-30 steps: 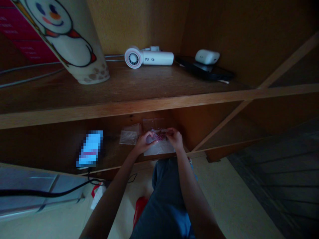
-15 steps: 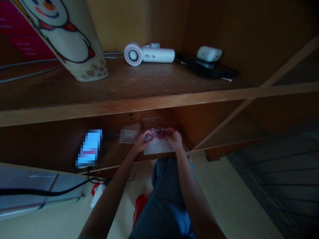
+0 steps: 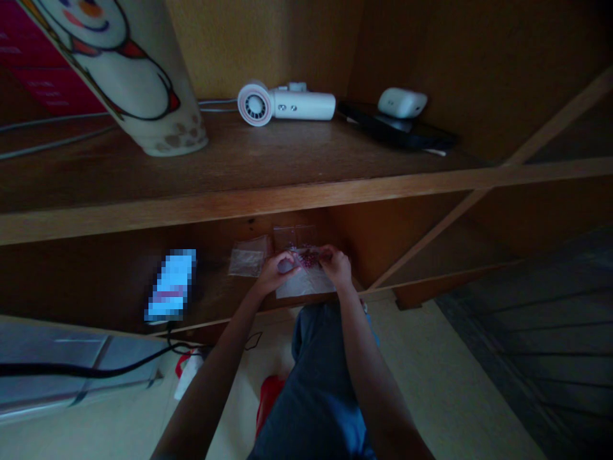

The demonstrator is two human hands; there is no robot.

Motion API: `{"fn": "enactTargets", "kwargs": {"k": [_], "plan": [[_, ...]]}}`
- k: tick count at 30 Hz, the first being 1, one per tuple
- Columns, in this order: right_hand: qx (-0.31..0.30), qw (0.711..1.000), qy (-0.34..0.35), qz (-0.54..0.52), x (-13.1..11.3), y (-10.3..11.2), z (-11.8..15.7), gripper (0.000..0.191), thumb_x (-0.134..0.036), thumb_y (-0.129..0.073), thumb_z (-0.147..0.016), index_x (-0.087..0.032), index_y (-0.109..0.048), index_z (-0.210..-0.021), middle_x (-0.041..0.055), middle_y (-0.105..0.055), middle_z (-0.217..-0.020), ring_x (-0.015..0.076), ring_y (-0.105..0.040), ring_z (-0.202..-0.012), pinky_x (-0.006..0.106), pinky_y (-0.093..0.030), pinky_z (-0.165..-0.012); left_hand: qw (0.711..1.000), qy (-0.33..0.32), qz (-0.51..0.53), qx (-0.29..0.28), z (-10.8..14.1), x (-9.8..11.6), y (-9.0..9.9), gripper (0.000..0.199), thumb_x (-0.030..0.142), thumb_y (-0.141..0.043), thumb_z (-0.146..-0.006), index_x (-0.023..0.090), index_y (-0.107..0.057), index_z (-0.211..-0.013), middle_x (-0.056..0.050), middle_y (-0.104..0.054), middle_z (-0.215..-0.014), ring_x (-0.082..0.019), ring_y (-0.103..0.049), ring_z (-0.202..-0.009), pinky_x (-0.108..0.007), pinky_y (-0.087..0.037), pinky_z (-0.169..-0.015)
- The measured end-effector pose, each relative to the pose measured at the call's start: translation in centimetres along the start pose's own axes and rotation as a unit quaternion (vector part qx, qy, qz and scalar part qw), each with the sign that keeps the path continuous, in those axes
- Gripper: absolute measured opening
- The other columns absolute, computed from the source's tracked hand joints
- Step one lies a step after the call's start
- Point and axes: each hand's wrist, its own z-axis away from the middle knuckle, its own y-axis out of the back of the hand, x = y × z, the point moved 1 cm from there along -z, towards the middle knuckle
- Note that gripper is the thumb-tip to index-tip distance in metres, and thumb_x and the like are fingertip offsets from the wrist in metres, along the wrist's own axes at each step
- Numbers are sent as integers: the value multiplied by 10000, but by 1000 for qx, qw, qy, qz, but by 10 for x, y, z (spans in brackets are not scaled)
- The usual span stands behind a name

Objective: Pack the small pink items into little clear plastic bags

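Over the lower shelf, my left hand (image 3: pixel 274 275) curls its thumb and fingers together at the left edge of a small clear plastic bag (image 3: pixel 308 257) with tiny dark pink, bead-like bits. At the bag's right edge, the fingers of my right hand (image 3: pixel 339 265) are pinched; the exact grip is too small and dim to make out. Beneath both hands lies a whitish translucent sheet or bag (image 3: pixel 304 285). Another clear bag (image 3: pixel 292 235) shows just behind, and a few flat clear bags (image 3: pixel 247 262) lie to the left of my left hand.
A phone (image 3: pixel 171 284) with a black cable lies on the lower shelf's left part. The upper shelf's front edge (image 3: pixel 268 199) runs above my hands. On that shelf stand a drink cup (image 3: pixel 163 96), a white handheld fan (image 3: pixel 292 105) and a white earbud case (image 3: pixel 402 102) on a dark object.
Both hands stay at the small bag with almost no movement. The fingers and the bag's pink contents shift only very slightly.
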Motion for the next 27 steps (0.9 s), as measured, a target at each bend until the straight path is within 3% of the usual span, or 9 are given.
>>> {"fn": "enactTargets", "kwargs": {"k": [17,22,27], "plan": [[-3,1000,1,22,0,0,0,238,-197,-565,-700,-273,-627,-918,-35,-686,-783,136,-629,-743,228,-434,-687,1000,-9,-8,-6,0,4,1,166,320,-608,-732,183,-539,-796,-23,-621,-873,-162,-589,-893,-306,-436,-844],[4,996,19,-82,4,-6,-3,216,-199,-560,-697,-239,-615,-901,-30,-678,-786,131,-629,-744,217,-443,-671,1000,-8,-5,-8,0,4,2,165,318,-607,-732,182,-541,-798,-26,-625,-882,-164,-588,-902,-300,-436,-847],[-41,966,65,-247,-6,-19,-2,209,-248,-556,-705,-195,-593,-904,-6,-665,-754,127,-620,-690,216,-462,-638,1000,-7,-12,-3,-1,1,1,173,323,-612,-724,178,-556,-799,-27,-632,-874,-166,-591,-868,-300,-443,-831]]}}
